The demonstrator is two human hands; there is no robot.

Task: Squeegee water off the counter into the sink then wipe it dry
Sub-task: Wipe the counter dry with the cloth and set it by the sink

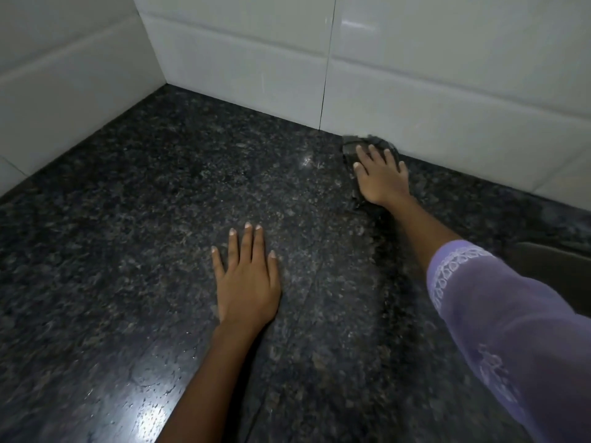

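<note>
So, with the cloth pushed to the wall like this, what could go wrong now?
1. The right hand presses the dark cloth flat against the tiled wall, so the seam where wall meets counter may stay damp.
2. The left hand lies flat on the counter and could leave marks, perhaps on a part already wiped.
3. The sleeve hangs low over the counter and might drag across it.

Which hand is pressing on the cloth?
The right hand, by the wall, presses the dark cloth. The left hand lies flat on bare counter.
</note>
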